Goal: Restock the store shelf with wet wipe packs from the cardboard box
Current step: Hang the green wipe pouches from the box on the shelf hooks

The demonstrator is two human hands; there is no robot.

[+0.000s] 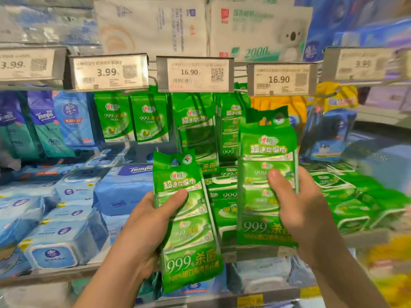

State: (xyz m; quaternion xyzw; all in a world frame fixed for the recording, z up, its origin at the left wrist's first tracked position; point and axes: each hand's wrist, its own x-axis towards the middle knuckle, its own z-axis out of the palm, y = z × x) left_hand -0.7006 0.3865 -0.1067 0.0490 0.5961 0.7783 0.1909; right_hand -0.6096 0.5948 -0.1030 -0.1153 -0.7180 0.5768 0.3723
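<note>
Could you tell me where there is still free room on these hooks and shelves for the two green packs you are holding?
Little is bare. Only the dim gap under the small green packs, above the blue Tempo packs, looks open. The hooks under the 16.90 tags already carry green packs; the shelf below is packed. Left hand and right hand each grip a pack.

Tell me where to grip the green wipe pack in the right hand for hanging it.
Grip the green wipe pack by its lower-middle body, from the right edge, as the right hand does. That probably leaves the top header and its hang hole free for a peg.
</note>
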